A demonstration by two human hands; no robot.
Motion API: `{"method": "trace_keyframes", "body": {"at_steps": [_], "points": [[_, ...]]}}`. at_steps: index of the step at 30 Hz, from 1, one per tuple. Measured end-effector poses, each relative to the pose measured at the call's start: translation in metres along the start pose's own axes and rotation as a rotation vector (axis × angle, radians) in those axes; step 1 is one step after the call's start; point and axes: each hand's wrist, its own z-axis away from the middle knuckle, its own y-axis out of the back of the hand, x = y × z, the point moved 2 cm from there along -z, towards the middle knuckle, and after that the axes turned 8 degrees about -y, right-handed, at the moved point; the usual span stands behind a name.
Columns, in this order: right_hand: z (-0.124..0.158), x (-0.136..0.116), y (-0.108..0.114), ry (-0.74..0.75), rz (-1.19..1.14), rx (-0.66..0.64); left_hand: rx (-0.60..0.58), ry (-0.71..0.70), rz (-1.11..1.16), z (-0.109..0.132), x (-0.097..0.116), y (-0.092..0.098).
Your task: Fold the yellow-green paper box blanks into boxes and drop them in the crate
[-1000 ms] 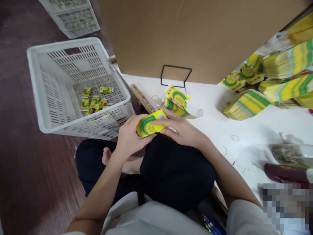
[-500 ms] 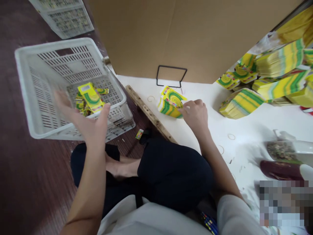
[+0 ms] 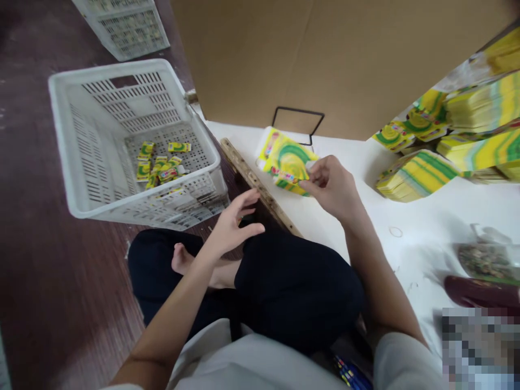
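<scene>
My right hand (image 3: pixel 335 187) pinches the edge of a flat yellow-and-green carton (image 3: pixel 290 158), lifted at an angle over a stack of similar cartons on the white table. My left hand (image 3: pixel 235 223) is open above my lap, its fingers apart and nothing in them. It hangs between the white plastic crate (image 3: pixel 60 146) and the table's wooden edge strip (image 3: pixel 260 187). Several small yellow-and-green boxes (image 3: pixel 162 165) lie loosely on the crate's bottom.
A large brown cardboard box (image 3: pixel 325 59) stands behind the cartons, with a black wire stand (image 3: pixel 298 111) before it. Bundled cartons (image 3: pixel 416 173) lie to the right. Farther along are a maroon object (image 3: pixel 479 291) and a rubber band (image 3: pixel 395 232). Another crate (image 3: pixel 134 32) stands behind.
My left hand has moved from over the crate to the right, near the table edge. The box seen large above the crate now lies lower inside. My right hand has raised the carton.
</scene>
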Motion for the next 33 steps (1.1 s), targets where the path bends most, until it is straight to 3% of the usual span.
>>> {"method": "trace_keyframes", "body": {"at_steps": [2, 4, 7, 9, 11, 14, 18, 20, 22, 25, 28, 33], "points": [[0.013, -0.029, -0.005, 0.139, -0.007, -0.195, 0.02, -0.03, 0.125, -0.009, 0.013, -0.011], [0.026, -0.056, -0.012, 0.249, 0.013, -0.379, 0.206, -0.05, 0.169, -0.019, 0.028, -0.018], [0.036, -0.081, -0.019, 0.356, -0.046, -0.406, 0.495, -0.083, 0.102, -0.025, 0.046, -0.025], [0.037, -0.083, -0.022, 0.39, -0.116, -0.346, 0.543, -0.101, 0.068, -0.023, 0.051, -0.028], [0.037, -0.078, -0.026, 0.384, -0.161, -0.365, 0.521, -0.097, 0.082, -0.019, 0.049, -0.031], [0.039, -0.067, -0.034, 0.294, -0.205, -0.529, 0.567, -0.065, 0.176, -0.016, 0.042, -0.032], [0.044, -0.063, -0.045, 0.187, -0.24, -0.681, 0.779, 0.029, 0.266, -0.026, 0.041, -0.031], [0.043, -0.062, -0.048, 0.143, -0.227, -0.635, 0.809, 0.102, 0.268, -0.032, 0.042, -0.031], [0.039, -0.061, -0.047, 0.105, -0.224, -0.555, 0.752, 0.144, 0.223, -0.033, 0.041, -0.032], [0.034, -0.06, -0.04, 0.133, -0.283, -0.434, 0.688, 0.059, 0.168, -0.027, 0.034, -0.03], [0.031, -0.059, -0.033, 0.192, -0.294, -0.337, 0.776, -0.037, 0.206, -0.014, 0.022, -0.022], [0.032, -0.056, -0.026, 0.353, -0.093, -0.164, 0.754, -0.09, 0.13, -0.002, 0.023, 0.011]]}}
